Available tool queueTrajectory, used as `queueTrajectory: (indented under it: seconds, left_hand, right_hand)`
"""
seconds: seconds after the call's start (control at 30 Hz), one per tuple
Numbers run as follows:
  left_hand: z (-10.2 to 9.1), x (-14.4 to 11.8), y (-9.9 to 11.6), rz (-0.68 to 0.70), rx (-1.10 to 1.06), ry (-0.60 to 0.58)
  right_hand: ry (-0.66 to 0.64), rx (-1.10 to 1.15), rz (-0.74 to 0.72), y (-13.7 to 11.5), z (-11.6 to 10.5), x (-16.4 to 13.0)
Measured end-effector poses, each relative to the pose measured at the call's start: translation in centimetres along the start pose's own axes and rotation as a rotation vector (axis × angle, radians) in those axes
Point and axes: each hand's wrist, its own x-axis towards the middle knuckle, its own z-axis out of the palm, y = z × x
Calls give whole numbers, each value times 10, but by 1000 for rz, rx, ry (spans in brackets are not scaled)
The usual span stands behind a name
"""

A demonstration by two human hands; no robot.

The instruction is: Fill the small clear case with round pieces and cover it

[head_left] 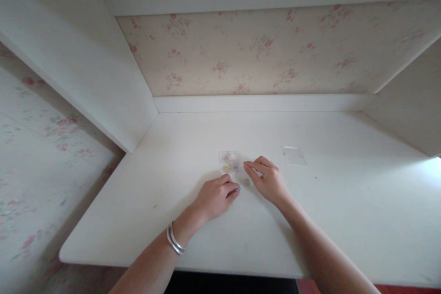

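Observation:
A small clear plastic box (223,158) with compartments lies on the white desk, with several tiny coloured pieces inside. My left hand (219,194) rests just in front of it, thumb and forefinger closed on a small dark ring-like piece (238,188). At the box's right side is my right hand (267,178), its thumb and fingertips drawn together. Whatever may be between those fingertips is too small to name. Between the two hands a small pale green piece (248,182) lies on the desk.
A clear flat plastic piece (295,156), perhaps a lid, lies behind and right of my right hand. White side panels and a low back ledge (262,103) border the desk (138,229). A small dark speck (155,206) is on the left.

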Motion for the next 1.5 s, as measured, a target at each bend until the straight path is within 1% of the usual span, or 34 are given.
queueTrajectory:
  seconds: [0.13, 0.43, 0.53, 0.63, 0.7, 0.8, 0.97, 1.1, 1.2, 1.37, 1.5]
  left_hand:
    - [0, 0, 0, 1, -1, 0]
    - [5, 0, -2, 7, 12, 8]
    - [6, 1, -3, -18, -44, 32]
    - [5, 2, -5, -45, -154, 83]
    - [5, 3, -6, -58, -216, 117]
    - [4, 5, -8, -83, -276, 172]
    - [2, 7, -10, -127, -315, 246]
    - [-2, 12, -9, -153, -276, 320]
    - [-5, 19, -5, -129, -220, 345]
    - [-8, 40, -1, -118, -89, 344]
    - [-3, 54, -3, -120, -16, 301]
  right_hand:
    - [9, 24, 35, 1, -3, 1]
    - [-51, 48, 20, -1, -3, 1]
    - [-74, 59, 10, -2, -5, 0]
    - [-110, 84, -1, -3, -6, -2]
    - [-141, 101, -28, -4, -7, -2]
    - [-198, 93, -114, -6, -9, -3]
    - [-323, 5, -268, -10, -11, -5]
    - [-419, -83, -355, -15, -7, -9]
    - [-460, -142, -389, -18, -3, -13]
    - [-483, -223, -374, -24, -1, -15]
    - [-514, -282, -388, -27, -1, -16]
